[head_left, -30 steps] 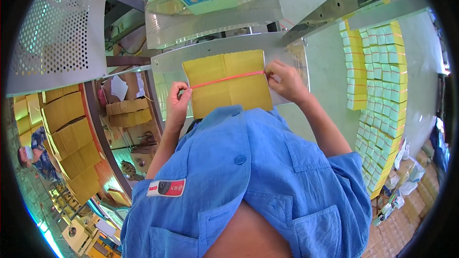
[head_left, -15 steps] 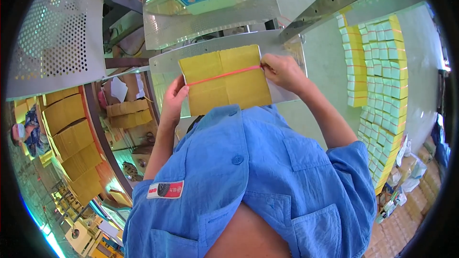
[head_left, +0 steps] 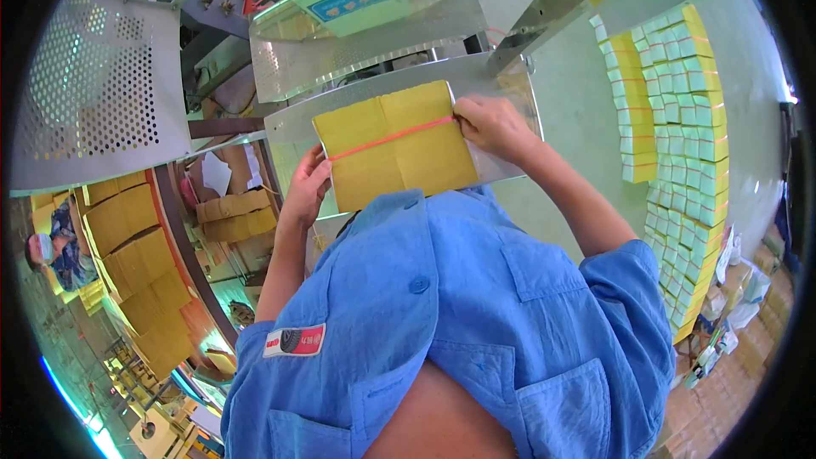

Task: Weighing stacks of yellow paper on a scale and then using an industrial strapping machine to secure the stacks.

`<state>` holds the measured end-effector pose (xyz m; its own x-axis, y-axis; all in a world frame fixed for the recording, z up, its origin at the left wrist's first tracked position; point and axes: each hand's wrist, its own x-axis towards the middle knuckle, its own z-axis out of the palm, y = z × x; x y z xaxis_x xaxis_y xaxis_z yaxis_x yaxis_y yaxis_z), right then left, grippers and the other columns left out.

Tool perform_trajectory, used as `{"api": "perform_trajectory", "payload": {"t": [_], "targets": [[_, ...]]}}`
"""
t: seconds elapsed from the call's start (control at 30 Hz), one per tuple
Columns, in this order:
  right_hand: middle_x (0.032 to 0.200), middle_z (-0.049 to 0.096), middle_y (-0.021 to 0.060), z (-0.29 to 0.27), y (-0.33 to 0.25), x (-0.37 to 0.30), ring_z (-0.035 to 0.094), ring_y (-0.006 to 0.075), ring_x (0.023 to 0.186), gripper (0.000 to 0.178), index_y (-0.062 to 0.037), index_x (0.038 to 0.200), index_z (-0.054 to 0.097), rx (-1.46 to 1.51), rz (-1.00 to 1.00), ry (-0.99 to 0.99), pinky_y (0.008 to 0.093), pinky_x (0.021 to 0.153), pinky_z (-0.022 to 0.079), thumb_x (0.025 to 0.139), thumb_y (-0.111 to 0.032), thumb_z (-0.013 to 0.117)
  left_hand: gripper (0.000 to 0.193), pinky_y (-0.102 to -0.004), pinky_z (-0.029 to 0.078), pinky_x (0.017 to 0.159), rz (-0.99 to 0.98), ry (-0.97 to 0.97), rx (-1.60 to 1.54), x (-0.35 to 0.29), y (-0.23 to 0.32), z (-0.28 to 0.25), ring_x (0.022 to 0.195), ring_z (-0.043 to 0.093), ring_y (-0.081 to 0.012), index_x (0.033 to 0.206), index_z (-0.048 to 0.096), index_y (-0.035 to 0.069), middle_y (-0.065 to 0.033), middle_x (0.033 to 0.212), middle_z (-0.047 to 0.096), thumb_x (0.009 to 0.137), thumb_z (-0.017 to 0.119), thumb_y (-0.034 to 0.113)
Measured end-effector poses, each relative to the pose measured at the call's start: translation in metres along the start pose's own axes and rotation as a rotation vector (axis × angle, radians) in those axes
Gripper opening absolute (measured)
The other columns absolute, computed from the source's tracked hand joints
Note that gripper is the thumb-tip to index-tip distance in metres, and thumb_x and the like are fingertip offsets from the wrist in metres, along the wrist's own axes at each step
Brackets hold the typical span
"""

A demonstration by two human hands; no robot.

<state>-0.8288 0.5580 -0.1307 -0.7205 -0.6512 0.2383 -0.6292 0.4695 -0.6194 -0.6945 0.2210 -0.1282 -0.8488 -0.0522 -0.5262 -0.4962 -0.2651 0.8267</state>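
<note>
While my half-curled left hand (head_left: 306,189) touches its left edge, a rectangular yellow paper bundle (head_left: 415,163) with a thin red band (head_left: 387,139) lies on a grey metal table (head_left: 295,129); my right hand (head_left: 495,126) bunches at its right edge. What either pinches, I cannot tell.

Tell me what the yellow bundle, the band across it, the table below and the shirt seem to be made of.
Bundle: apparently paper or thin card; matte yellow, with creases. Band: perhaps rubber or plastic; thin, pink, drawn straight. Table: probably metal; smooth, grey, with a soft sheen. Shirt: woven cloth, perhaps cotton; matte blue, wrinkled and stitched.
</note>
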Motion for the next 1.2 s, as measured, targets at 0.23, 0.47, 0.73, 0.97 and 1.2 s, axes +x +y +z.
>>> {"api": "perform_trajectory", "payload": {"t": [0.23, 0.47, 0.73, 0.97, 1.2], "targets": [[0.080, 0.061, 0.0163, 0.002, -0.019, -0.026, 0.060, 0.0371, 0.070, 0.010, -0.0032, 0.089, 0.053, 0.056, 0.022, 0.036, 0.0439, 0.059, 0.050, 0.081, -0.007, 0.059, 0.059, -0.0363, 0.040, 0.103, -0.062, -0.064, 0.018, 0.007, -0.005, -0.008, 0.124, 0.048, -0.0215, 0.142, 0.034, 0.001, -0.0094, 0.139, 0.046, 0.093, 0.059, 0.023], [0.093, 0.063, 0.0178, 0.003, -0.019, -0.041, 0.061, 0.0383, 0.079, 0.010, -0.0017, 0.089, 0.052, 0.068, 0.073, 0.033, 0.0448, 0.064, 0.051, 0.080, -0.002, 0.058, 0.054, -0.0366, 0.040, 0.102, -0.086, -0.022, 0.039, 0.011, -0.003, -0.003, 0.123, 0.050, -0.0217, 0.139, 0.041, 0.000, -0.0099, 0.133, 0.052, 0.094, 0.057, 0.026], [0.098, 0.065, 0.0102, 0.026, 0.000, -0.061, 0.062, 0.0209, 0.088, 0.022, -0.0004, 0.111, 0.058, 0.720, 0.583, 0.137, 0.0322, 0.078, 0.050, 0.090, -0.009, 0.056, 0.043, -0.0328, 0.041, 0.099, -0.008, -0.066, 0.416, 0.037, -0.008, -0.014, 0.117, 0.054, -0.0221, 0.130, 0.051, -0.005, -0.0146, 0.124, 0.059, 0.095, 0.048, 0.021], [0.111, 0.064, 0.0085, 0.047, -0.021, -0.038, 0.058, 0.0148, 0.102, 0.037, 0.0006, 0.122, 0.060, 0.917, 0.962, 0.189, 0.0264, 0.088, 0.045, 0.100, -0.023, 0.042, 0.035, -0.0312, 0.045, 0.092, -0.062, 0.109, 0.385, 0.053, -0.016, 0.004, 0.108, 0.059, -0.0193, 0.124, 0.057, -0.002, -0.0116, 0.114, 0.065, 0.095, 0.049, 0.017], [0.120, 0.061, 0.0084, 0.016, -0.032, -0.006, 0.054, 0.0143, 0.114, 0.030, 0.0011, 0.122, 0.057, 1.339, 0.595, 0.447, 0.0288, 0.099, 0.040, 0.096, -0.011, 0.050, 0.037, -0.0299, 0.047, 0.093, 0.454, 0.090, -0.036, 0.022, 0.006, 0.027, 0.109, 0.058, -0.0145, 0.133, 0.050, 0.006, -0.0055, 0.125, 0.058, 0.097, 0.051, 0.014]]}}
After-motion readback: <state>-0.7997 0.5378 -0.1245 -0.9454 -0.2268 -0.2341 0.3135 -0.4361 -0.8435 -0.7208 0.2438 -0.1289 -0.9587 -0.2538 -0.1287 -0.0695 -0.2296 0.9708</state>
